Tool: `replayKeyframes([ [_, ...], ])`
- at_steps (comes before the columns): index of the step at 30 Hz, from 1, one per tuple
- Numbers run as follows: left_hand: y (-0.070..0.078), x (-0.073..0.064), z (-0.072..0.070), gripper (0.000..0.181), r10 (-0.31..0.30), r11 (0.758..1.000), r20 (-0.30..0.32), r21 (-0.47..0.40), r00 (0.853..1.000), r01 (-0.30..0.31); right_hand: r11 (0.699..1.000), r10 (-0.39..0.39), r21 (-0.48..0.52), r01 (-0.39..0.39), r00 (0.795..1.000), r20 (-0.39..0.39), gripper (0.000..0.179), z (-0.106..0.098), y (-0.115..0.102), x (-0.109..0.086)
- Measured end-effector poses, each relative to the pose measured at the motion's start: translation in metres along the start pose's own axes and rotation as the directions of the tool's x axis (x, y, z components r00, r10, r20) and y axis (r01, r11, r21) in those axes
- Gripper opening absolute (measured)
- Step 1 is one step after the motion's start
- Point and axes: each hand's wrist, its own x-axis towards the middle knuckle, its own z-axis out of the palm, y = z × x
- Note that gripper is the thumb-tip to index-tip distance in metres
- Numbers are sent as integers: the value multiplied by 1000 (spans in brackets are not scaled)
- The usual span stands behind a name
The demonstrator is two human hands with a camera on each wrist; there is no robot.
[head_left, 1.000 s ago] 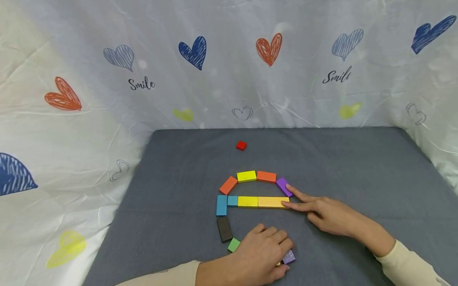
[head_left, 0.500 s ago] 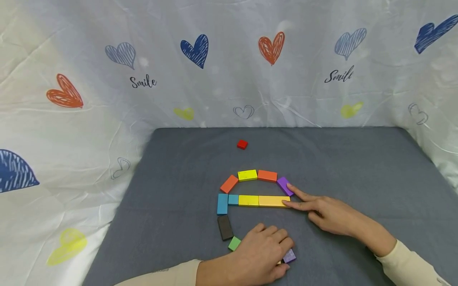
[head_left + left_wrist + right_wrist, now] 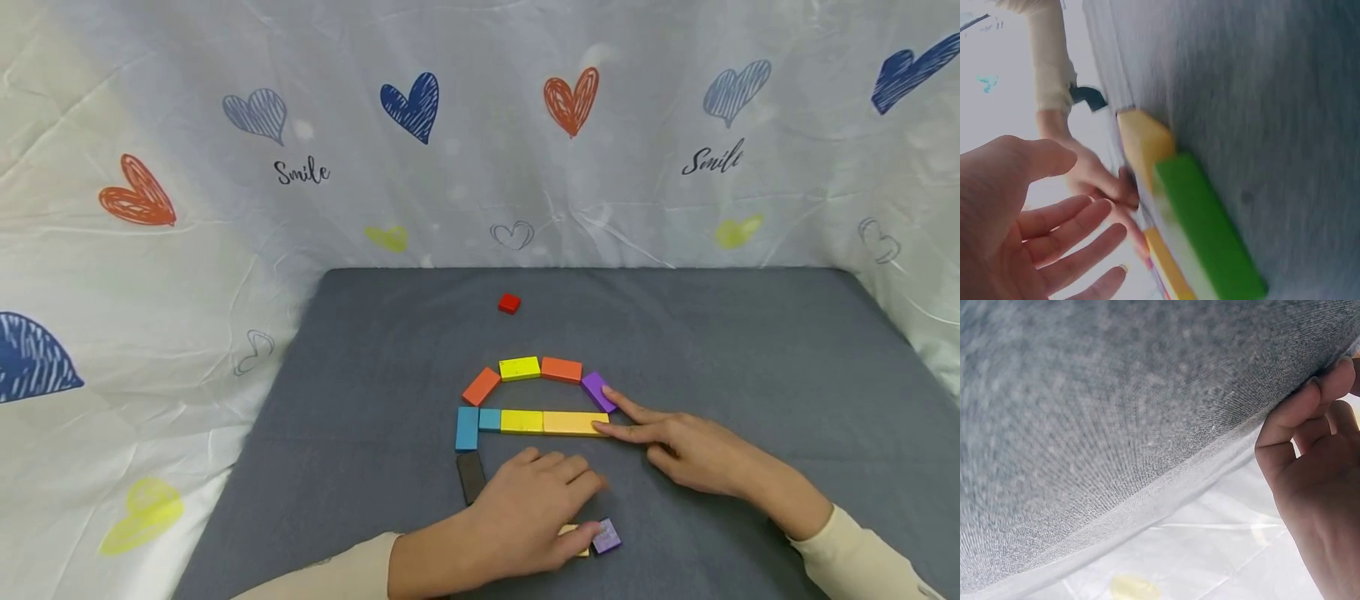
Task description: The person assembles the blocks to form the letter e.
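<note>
Coloured wooden blocks form a curved outline on the cloth. My right hand [image 3: 693, 454] rests one straight fingertip on the light orange block [image 3: 568, 423] and another on the purple block [image 3: 597, 390]. Over the lower blocks hovers my left hand [image 3: 525, 517], its thumb and fingers apart and holding nothing. Its thumb tip is beside the lilac block [image 3: 606, 537] and overlaps a pale yellow block [image 3: 573, 528] in the head view; contact cannot be told. In the left wrist view a green block [image 3: 1207, 231] lies past the fingers; the left hand hides it in the head view.
The row continues left with a yellow block [image 3: 522, 422] and blue blocks [image 3: 467, 429]. Above it curve orange [image 3: 481, 387] and yellow [image 3: 519, 369] blocks. A black block [image 3: 471, 475] lies below. One red block [image 3: 509, 303] sits apart near the back of the grey cloth [image 3: 750, 350].
My left hand has lifted and shifted slightly up and left, uncovering more of the pale yellow and lilac blocks and covering the green one. The right hand stays on its blocks.
</note>
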Motion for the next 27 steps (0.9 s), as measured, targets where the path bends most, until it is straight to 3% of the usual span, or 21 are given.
replayKeyframes([
  [7,-18,1,-17,33,-68,996,-93,-56,993,63,1000,-19,-12,18,1000,-16,75,0,0,1],
  [12,-42,4,-32,27,-121,989,-197,-110,973,101,1000,-7,-16,6,1000,-11,76,-2,-2,1],
  [17,-80,8,-55,26,-240,963,-267,-189,933,193,1000,5,-23,-5,1000,0,77,-3,-3,2],
  [22,-128,16,-75,31,-327,929,-317,-278,890,243,1000,13,-12,-13,1000,11,76,-3,-4,2],
  [25,-156,23,-80,33,-366,911,-320,-313,874,267,1000,9,-1,-9,1000,13,76,-2,-3,1],
  [27,-173,28,-79,34,-386,902,-303,-322,871,288,1000,3,8,-3,1000,16,75,-1,-3,0],
])
